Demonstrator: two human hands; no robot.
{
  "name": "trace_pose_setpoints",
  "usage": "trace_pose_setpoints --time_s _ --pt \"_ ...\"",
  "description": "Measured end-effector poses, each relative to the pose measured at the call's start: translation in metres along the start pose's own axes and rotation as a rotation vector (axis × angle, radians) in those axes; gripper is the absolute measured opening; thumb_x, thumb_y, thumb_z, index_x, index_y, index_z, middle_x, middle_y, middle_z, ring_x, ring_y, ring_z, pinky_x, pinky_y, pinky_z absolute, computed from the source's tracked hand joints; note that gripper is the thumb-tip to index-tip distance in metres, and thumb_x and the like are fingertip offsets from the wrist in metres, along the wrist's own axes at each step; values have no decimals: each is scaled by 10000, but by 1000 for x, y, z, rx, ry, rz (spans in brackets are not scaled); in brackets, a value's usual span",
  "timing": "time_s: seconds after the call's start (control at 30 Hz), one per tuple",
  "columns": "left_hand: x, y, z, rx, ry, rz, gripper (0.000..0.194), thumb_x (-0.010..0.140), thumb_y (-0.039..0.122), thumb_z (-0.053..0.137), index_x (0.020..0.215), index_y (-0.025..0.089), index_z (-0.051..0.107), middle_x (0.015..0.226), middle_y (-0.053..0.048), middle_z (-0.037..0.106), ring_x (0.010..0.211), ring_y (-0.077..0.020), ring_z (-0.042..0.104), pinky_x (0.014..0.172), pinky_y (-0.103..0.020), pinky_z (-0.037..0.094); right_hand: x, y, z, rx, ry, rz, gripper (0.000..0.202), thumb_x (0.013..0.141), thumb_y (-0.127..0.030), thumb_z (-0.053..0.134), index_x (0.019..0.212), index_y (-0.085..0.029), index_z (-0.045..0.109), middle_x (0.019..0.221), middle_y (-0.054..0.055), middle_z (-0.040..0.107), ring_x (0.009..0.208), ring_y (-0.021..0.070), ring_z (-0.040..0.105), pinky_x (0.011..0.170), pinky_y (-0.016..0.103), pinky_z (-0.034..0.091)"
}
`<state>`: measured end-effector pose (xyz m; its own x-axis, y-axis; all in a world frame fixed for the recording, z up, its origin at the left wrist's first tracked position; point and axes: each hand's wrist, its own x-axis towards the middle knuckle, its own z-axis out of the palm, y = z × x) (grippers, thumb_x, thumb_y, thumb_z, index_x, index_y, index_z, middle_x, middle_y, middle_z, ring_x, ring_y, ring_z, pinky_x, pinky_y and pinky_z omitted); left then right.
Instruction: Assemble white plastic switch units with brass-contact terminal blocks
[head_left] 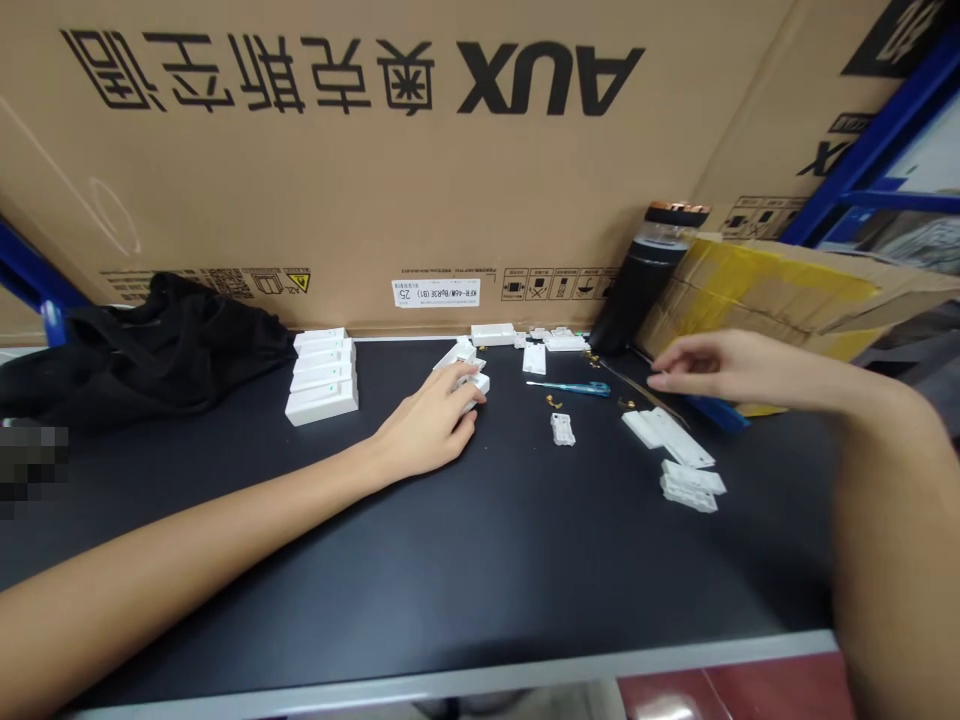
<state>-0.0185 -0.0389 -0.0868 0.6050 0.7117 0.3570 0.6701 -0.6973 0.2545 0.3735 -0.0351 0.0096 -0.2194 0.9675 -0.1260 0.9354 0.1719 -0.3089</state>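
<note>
My left hand (431, 420) rests on the table with its fingers curled over white plastic housing parts (457, 354); they partly hide what lies under them. Above the right side of the table, beside the opened cardboard box, my right hand (697, 365) hangs with fingers loosely bent and slightly apart, nothing visible in them. A blue-handled screwdriver (577, 388) lies between the hands. Near it are a small white plastic piece (562, 430) and small brass-coloured parts (553, 402). Flat white covers (667, 437) and stacked white pieces (691, 486) lie below my right hand.
Several white plastic boxes (322, 378) stand in a row at the left, near a black cloth (150, 345). A black bottle (645, 285) leans by the cardboard box (780, 295) with yellow tape. A large AUX carton (337, 180) forms the back wall behind the black table (480, 580).
</note>
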Motion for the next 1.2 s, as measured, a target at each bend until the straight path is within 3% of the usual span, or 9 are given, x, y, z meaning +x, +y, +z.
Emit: trace_pose_setpoints --time_s 0.13,0.27,0.4,0.57,0.7,0.87,1.03,1.2 --pt "1 -1 1 -28 55 73 218 994 206 465 1176 216 584 1414 -116 545 1347 -275 538 1093 -515 533 -19 19 0 111 -206 -25 434 860 -534 689 1084 -169 759 801 116 722 703 199 659 623 314 472" --pt "2 -1 1 -58 54 78 235 996 267 500 1220 231 563 1419 -111 542 1358 -277 536 1121 -512 508 -11 22 10 49 -320 -44 501 689 -489 819 1109 -222 760 667 -12 585 583 147 548 553 289 397" --pt "1 2 -1 -82 23 128 295 980 272 525 1270 221 538 1457 -117 528 1412 -271 492 1163 -509 468 -1 18 13 -31 -284 -36 475 673 -473 790 1073 -219 762 647 -44 490 573 131 486 552 276 362" --pt "0 3 -2 -106 9 225 332 974 234 531 1304 206 544 1498 -124 523 1474 -271 431 1194 -495 439 1 17 12 -57 -253 -22 464 724 -509 741 1090 -225 779 640 -31 515 582 143 499 555 284 362" --pt "0 4 -4 -125 15 261 296 981 202 511 1272 204 567 1474 -125 549 1460 -254 452 1181 -483 458 5 17 15 -75 -188 -31 412 763 -536 689 989 -211 804 620 -8 561 576 147 504 547 285 364" --pt "1 4 -5 -60 53 214 250 979 220 516 1219 203 584 1415 -124 572 1451 -276 441 1181 -506 447 11 11 21 -82 -155 -30 328 737 -476 672 824 -181 788 619 16 622 597 163 528 566 295 383" --pt "2 1 -2 40 60 92 243 1008 310 493 1193 178 577 1430 -156 564 1473 -335 399 1210 -597 369 11 6 22 -87 -114 2 260 727 -400 637 791 -175 750 642 22 648 610 171 542 579 300 393" --pt "1 2 -1 16 46 25 214 993 308 493 1173 209 550 1399 -113 573 1345 -307 524 1092 -524 503 8 10 20 -57 -163 22 255 726 -394 640 837 -190 746 661 13 669 619 173 556 569 289 409"
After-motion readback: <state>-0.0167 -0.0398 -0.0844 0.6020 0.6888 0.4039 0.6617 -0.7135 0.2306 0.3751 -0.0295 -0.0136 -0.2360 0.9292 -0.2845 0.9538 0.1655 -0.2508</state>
